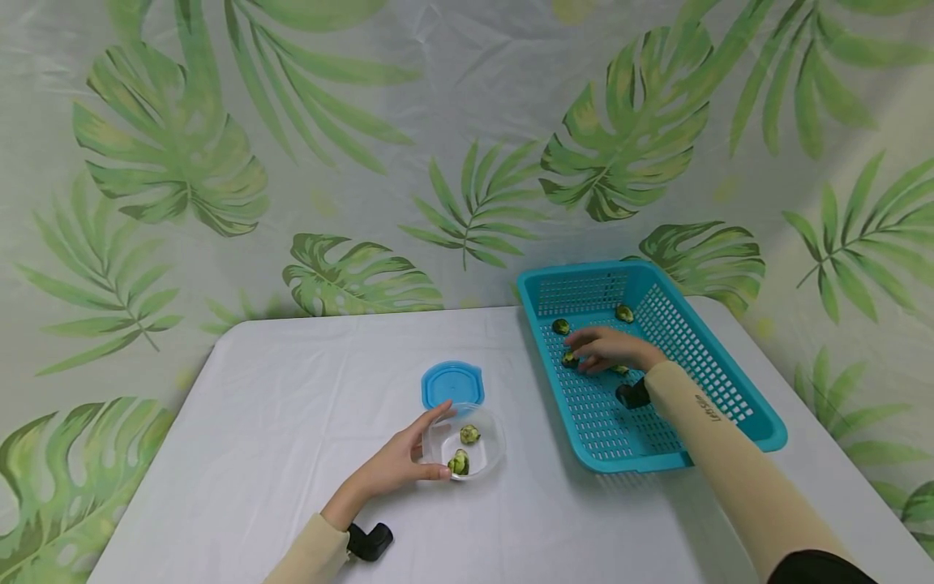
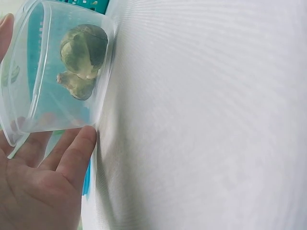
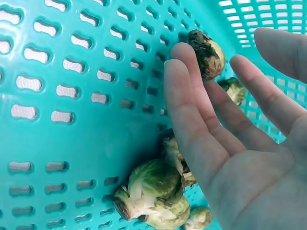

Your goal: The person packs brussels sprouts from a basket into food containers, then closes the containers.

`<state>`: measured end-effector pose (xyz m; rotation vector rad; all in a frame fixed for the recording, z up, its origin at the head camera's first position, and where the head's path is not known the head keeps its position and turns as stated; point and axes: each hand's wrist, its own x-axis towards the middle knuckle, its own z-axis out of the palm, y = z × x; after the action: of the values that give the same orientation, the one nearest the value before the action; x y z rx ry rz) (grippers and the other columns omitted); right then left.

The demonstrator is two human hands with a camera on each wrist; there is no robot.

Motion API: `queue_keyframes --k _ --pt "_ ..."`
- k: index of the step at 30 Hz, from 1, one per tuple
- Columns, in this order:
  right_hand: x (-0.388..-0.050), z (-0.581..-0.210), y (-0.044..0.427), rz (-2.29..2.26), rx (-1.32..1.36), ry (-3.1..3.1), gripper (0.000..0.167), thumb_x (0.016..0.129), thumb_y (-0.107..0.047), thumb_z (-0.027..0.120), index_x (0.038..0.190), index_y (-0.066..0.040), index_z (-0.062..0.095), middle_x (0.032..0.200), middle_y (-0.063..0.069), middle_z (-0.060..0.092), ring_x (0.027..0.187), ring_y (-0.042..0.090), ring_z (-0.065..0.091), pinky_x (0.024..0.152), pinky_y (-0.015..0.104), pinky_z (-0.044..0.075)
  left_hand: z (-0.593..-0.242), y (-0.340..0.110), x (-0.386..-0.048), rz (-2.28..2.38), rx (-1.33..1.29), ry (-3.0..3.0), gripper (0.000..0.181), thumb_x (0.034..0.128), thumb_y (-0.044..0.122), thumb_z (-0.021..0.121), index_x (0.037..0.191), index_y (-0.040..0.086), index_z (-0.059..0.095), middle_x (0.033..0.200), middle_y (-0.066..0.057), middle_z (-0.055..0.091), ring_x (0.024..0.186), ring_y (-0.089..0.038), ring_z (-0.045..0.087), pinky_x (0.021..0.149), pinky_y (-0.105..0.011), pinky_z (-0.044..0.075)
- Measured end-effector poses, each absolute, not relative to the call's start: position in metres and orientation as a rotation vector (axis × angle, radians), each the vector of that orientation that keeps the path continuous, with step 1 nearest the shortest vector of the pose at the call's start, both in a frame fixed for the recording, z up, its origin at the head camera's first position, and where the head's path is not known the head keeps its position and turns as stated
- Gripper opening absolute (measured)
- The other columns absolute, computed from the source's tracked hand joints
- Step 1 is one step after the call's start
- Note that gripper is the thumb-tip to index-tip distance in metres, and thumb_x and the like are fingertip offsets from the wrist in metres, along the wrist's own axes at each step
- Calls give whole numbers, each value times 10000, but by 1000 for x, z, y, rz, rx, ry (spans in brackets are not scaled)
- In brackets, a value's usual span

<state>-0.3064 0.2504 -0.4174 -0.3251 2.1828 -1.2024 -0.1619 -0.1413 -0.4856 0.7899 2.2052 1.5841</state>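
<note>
My left hand (image 1: pixel 394 461) holds a clear plastic tub (image 1: pixel 494 456) on the table, thumb on one side and fingers on the other. Inside the tub are two Brussels sprouts, one (image 2: pixel 84 50) larger in the left wrist view. Over on the right, my right hand (image 1: pixel 609 349) reaches down into a teal basket (image 1: pixel 576 438). Its fingers are extended and spread, and nothing is gripped. Close to its fingertips sits a browned Brussels sprout (image 3: pixel 208 55). More sprouts, including a green one (image 3: pixel 156 182), lie on the basket floor around the hand.
A blue lid (image 1: pixel 452 384) lies on the white tablecloth (image 1: pixel 292 405) just behind the tub. The basket's tall perforated walls surround the right hand. Behind the table hangs a leaf-patterned sheet (image 1: pixel 474 81). Each wrist carries a small black camera (image 1: pixel 370 542).
</note>
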Motion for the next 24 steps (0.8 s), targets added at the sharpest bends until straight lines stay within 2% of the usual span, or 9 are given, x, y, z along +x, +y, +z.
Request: queue_keyframes --k 5,11,24 --pt "-308 -421 248 -1188 -325 2171 464 996 -60 445 1409 120 333 1433 330 309 1155 435 513 935 470 462 -485 -141 -162 1581 789 2205 915 837 167 757 1546 157 178 1531 -7 297 1409 -238 205 1023 -546 343" --pt "-310 -424 248 -1198 -329 2176 434 989 -49 448 1373 140 382 1379 321 396 1167 424 509 940 457 461 -484 -141 -161 1582 785 2201 912 842 164 752 1546 155 173 1535 -8 289 1414 -243 188 1027 -567 326" --pt "-306 -416 246 -1266 -332 2237 378 970 -22 480 1296 169 458 1234 298 520 1069 412 559 918 481 470 -484 -141 -161 1584 786 2199 917 839 174 756 1546 153 174 1536 -14 286 1415 -242 186 1029 -561 327"
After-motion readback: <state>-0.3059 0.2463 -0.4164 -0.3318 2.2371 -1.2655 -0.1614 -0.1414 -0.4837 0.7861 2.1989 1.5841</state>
